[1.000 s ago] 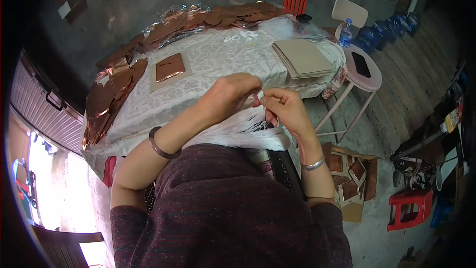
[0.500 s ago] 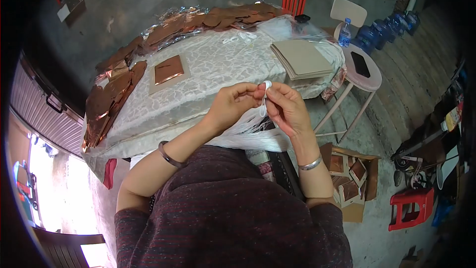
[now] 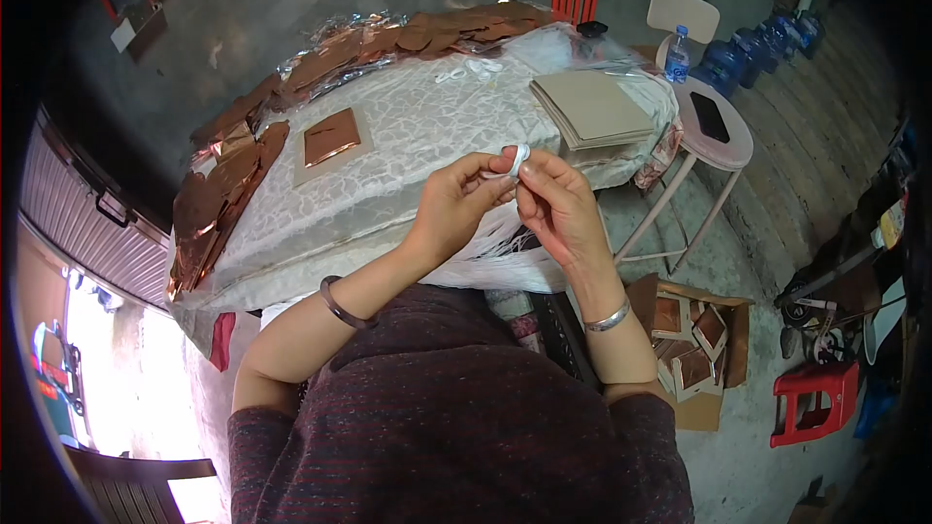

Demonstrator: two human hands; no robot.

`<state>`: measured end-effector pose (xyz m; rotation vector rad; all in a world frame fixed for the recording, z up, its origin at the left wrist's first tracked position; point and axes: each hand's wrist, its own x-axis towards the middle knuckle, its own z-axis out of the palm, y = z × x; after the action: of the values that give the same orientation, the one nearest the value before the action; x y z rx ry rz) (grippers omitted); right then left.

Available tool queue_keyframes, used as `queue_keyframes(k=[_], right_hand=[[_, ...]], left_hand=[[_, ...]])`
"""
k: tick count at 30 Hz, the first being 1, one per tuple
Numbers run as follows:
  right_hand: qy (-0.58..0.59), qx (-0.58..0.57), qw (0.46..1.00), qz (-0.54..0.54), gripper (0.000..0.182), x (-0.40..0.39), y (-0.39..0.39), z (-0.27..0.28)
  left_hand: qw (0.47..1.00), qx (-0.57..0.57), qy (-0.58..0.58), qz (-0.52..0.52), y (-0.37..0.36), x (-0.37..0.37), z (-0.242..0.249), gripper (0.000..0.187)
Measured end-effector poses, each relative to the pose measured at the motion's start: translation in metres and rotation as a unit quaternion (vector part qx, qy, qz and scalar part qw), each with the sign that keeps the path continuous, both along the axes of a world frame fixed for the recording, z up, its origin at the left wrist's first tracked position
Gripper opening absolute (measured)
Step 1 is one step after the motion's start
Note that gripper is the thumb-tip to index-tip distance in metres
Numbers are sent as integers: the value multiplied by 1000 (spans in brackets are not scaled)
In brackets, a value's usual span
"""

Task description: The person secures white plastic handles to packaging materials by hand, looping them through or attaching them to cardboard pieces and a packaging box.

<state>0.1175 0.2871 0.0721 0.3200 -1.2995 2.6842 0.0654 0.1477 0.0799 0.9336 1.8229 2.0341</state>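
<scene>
- Left hand [image 3: 456,204] and right hand [image 3: 558,209] both pinch a white string loop [image 3: 515,161].
- Keep it taut, clear of the string bundle [image 3: 495,262] at 6 o'clock.

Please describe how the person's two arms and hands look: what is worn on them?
Both forearms are bare. The sleeves belong to a dark maroon knitted top with fine speckles and are pushed up near the elbows. The left hand has a dark, smooth bangle on its wrist. The right hand has a thin silver bracelet. No gloves are seen.

White loop [image 3: 515,161] partly hidden by fingers [image 3: 532,178].
</scene>
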Motion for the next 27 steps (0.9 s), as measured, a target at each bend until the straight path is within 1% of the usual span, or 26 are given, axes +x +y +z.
queue_keyframes(k=[3,5,7,8,10,12,13,14,15,16,17,18,19,20,22,23,25,27], right_hand=[[3,7,1000,-11,25,1,-4,2],[12,10,1000,-23,26,0,-5,3],[19,47,998,-32,26,2,-6,3],[17,47,998,-31,26,3,-8,3],[44,75,994,-70,27,4,-14,5],[44,76,993,-77,28,5,-18,6],[44,76,992,-86,28,5,-19,7],[45,77,992,-87,28,4,-21,7],[41,76,991,-102,28,3,-22,6],[37,74,990,-118,28,2,-23,4],[38,74,989,-119,28,1,-22,1],[38,109,987,-111,27,-1,-21,-3],[37,143,984,-102,27,-1,-20,-6],[38,143,984,-101,27,-1,-21,-6],[25,225,962,-151,23,1,-20,-7],[25,225,962,-151,23,1,-18,-6],[3,251,963,-100,18,1,-12,-5],[6,248,965,-90,17,1,-14,-3]], left_hand=[[1000,1,-11,9,-2,-3,-2,19],[1000,1,2,21,-2,-1,0,18],[999,0,8,35,-3,2,1,18],[999,5,2,44,-3,3,3,17],[998,12,-5,56,-4,3,2,16],[996,35,46,74,-4,0,-5,13],[996,36,47,74,-6,0,-5,13],[983,-2,136,121,-8,0,-5,12],[960,-40,224,166,-9,0,-5,10],[960,-39,225,165,-9,-1,-3,10],[936,-32,310,165,-9,-1,0,9],[904,-24,393,165,-10,-1,3,10],[904,-24,393,166,-11,-2,7,10],[900,-38,406,155,-11,-3,11,11],[895,-52,419,143,-13,-5,18,12],[896,-61,419,133,-14,-6,21,11],[897,-71,418,124,-16,-10,26,11],[911,-93,397,67,-19,-15,30,13]])
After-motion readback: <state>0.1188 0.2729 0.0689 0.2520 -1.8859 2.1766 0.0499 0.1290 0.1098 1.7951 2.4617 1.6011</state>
